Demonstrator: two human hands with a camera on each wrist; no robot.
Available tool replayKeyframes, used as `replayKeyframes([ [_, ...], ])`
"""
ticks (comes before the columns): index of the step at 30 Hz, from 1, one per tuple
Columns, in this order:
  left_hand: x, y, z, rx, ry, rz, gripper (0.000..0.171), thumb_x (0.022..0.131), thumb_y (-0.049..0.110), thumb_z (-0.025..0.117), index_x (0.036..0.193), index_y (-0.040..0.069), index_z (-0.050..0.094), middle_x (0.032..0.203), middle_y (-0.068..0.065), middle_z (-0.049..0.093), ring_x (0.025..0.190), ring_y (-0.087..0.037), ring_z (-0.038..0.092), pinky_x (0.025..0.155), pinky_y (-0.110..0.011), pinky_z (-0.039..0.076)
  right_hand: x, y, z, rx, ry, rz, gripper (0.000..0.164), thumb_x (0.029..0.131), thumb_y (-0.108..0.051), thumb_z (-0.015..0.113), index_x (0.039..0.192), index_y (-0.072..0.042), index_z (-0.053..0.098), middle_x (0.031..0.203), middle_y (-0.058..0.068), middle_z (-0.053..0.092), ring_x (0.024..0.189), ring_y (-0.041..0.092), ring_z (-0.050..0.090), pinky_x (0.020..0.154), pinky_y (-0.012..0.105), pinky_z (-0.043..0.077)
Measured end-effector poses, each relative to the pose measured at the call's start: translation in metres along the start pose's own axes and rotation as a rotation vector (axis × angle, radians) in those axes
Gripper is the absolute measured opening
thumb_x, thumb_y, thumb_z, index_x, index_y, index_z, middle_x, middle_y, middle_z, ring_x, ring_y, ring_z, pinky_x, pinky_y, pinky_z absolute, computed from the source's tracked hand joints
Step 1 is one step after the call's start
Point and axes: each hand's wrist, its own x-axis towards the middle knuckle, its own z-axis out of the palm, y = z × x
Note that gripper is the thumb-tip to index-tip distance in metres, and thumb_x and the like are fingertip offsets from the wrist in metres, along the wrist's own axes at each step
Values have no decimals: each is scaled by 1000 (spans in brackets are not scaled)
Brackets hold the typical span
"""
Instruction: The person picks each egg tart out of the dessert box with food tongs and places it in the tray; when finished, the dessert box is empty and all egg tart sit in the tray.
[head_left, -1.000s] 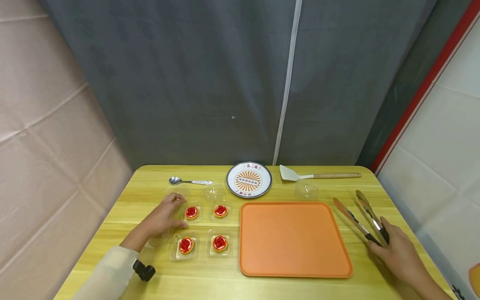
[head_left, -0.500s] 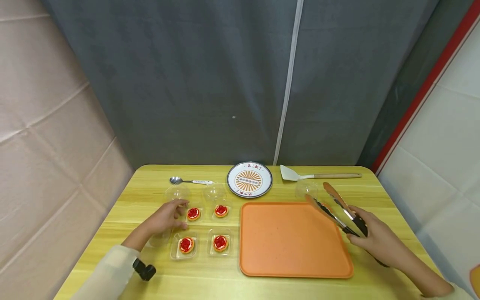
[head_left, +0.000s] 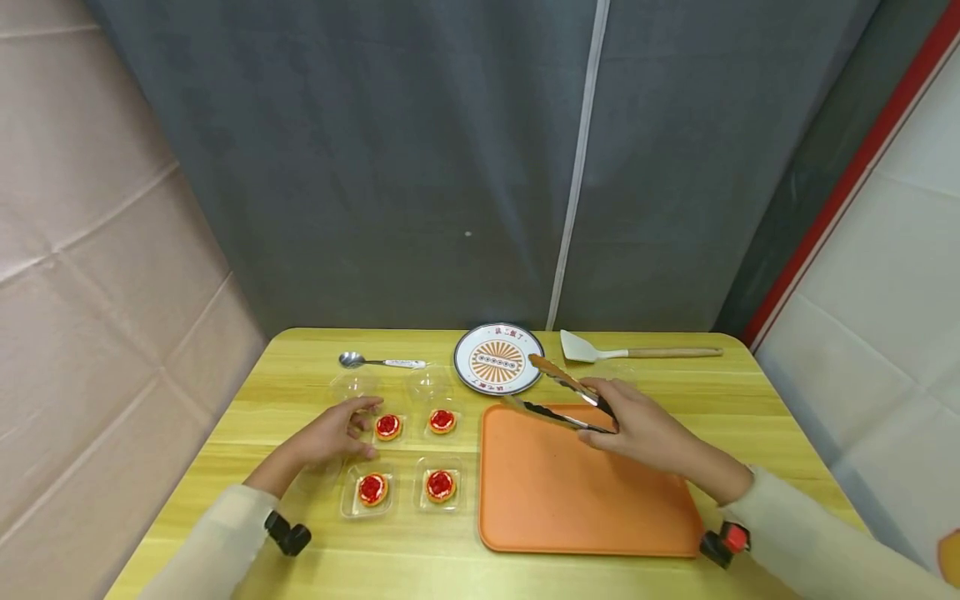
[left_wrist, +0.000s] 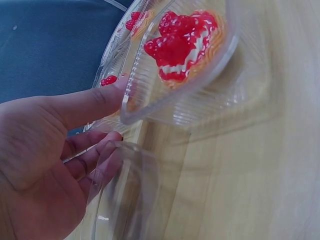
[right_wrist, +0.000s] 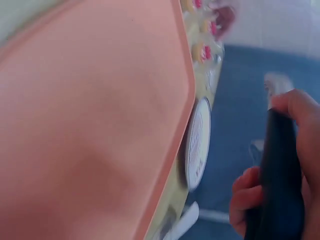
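My left hand (head_left: 326, 437) holds the left side of the back-left clear plastic box (head_left: 401, 437), with a small red-topped tart (head_left: 387, 427) in it. In the left wrist view, the nearer front-left box (left_wrist: 175, 107) partly hides the thumb tip and the held box. My right hand (head_left: 641, 429) grips metal tongs (head_left: 561, 375) with orange-brown tips and dark handles. Their arms stand apart over the back-left part of the orange tray (head_left: 570, 500), tips pointing left near the plate. The right wrist view is blurred and shows the dark tong handle (right_wrist: 281, 170).
Three more boxed tarts, such as one front-middle tart (head_left: 440, 486), sit left of the tray. Behind are a spoon (head_left: 352, 360), a patterned plate (head_left: 483, 335) and a white spatula (head_left: 581, 348). Clear domed lids (head_left: 429, 382) lie about. A grey curtain (head_left: 412, 208) hangs behind the table.
My right hand has carried the tongs from the table's right side leftward over the tray. The left hand and its box have shifted very slightly right.
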Motion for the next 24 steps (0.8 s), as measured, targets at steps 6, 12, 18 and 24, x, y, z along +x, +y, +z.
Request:
replayKeyframes([
  [6,1,2,1,14,-1,18,84,80,16,90,149,-4,47,137,-21,56,109,-27,57,88,-35,57,43,-27,24,-74,-85,-72,91,87,-74,65,155,-17,46,139,12,57,118,31,63,95,53,56],
  [12,0,2,2,4,2,23,82,80,16,90,147,-4,49,135,-22,57,108,-28,57,85,-31,57,84,-50,45,-116,-161,-227,76,94,-55,70,153,-12,50,151,11,54,137,31,53,112,51,46],
  [18,1,-4,1,4,12,7,82,80,16,90,148,-1,49,137,-20,57,110,-27,56,86,-33,57,116,-71,67,-200,-205,-287,73,94,-50,72,156,-21,47,153,1,54,140,21,51,110,46,49],
  [24,1,-5,1,-27,21,4,82,78,14,91,147,-2,50,136,-20,57,108,-27,56,85,-31,56,139,-92,86,-301,-200,-283,69,94,-48,73,155,-28,49,152,-5,56,136,17,55,101,44,56],
])
